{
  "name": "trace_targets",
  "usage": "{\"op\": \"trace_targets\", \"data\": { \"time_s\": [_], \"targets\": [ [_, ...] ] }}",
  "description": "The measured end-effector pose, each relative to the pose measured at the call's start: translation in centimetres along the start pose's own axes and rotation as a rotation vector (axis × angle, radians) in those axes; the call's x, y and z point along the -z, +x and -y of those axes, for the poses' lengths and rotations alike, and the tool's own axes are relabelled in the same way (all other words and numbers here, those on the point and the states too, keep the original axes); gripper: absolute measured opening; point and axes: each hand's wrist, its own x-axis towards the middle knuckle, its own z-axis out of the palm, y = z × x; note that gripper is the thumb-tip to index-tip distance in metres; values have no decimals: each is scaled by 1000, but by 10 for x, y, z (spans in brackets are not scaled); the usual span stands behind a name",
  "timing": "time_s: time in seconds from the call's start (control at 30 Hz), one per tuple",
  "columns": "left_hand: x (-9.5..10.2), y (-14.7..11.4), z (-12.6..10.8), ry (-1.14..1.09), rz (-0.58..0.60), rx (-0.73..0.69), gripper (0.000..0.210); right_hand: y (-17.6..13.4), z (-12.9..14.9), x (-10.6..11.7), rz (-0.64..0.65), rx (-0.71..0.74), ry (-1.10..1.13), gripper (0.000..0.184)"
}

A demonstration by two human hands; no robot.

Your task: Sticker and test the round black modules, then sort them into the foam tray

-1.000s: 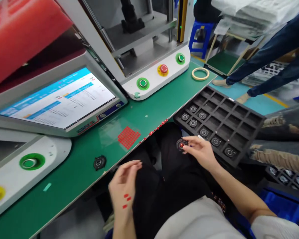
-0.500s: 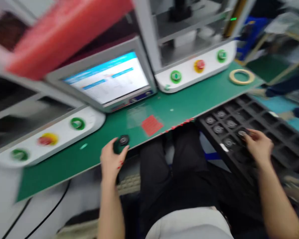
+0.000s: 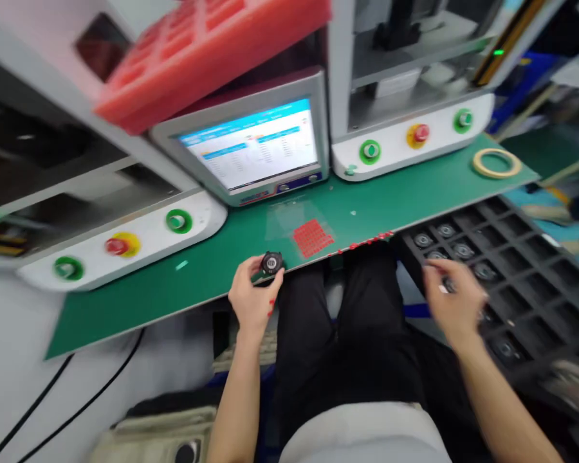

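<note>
A round black part (image 3: 272,262) with a pale ringed centre is pinched between the thumb and fingers of my left hand (image 3: 253,299), at the front edge of the green bench. Small red bits cling to that hand near the thumb. My right hand (image 3: 456,299), slightly blurred, hovers over the near left side of the black compartment tray (image 3: 543,325). Its thumb and fingers are apart, with a part and a white label visible in the gap. Similar round parts (image 3: 485,271) sit in several pockets; my right hand partly covers some.
On the green bench (image 3: 212,260) lie a red sticker sheet (image 3: 312,238) and a tape roll (image 3: 496,163). Behind stand a lit screen (image 3: 251,145), button panels (image 3: 125,247) and a red foam tray (image 3: 207,58). Red bits line the bench edge. Another person's hand (image 3: 572,247) shows at far right.
My right hand has let go of a round black part, now in a tray pocket, and moved left. My left hand still holds its part. The camera view has shifted.
</note>
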Motion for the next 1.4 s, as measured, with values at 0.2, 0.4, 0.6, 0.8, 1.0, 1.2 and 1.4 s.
{"op": "trace_targets", "data": {
  "time_s": [0.2,0.4,0.6,0.8,1.0,1.2,1.4],
  "targets": [
    [-2,-71,-65,-249,18,-541,48,-54,74,-58,510,-266,677,42],
    [-24,-81,-88,-386,223,-586,63,-54,36,-25,171,-418,586,50],
    [-82,-76,-68,-314,623,-295,24,-2,-92,72,-322,-524,103,38],
    [-150,-72,-30,-296,802,-62,22,4,-155,93,-222,-540,-200,28],
    [-164,-73,-4,-350,814,84,32,-28,-162,106,-178,-543,-373,17],
    [-169,-68,2,-419,773,164,31,-141,-169,147,-407,-1017,-564,37],
    [-179,-64,0,-472,771,202,27,-259,-167,109,-315,-1532,-530,34]
  ]
}}
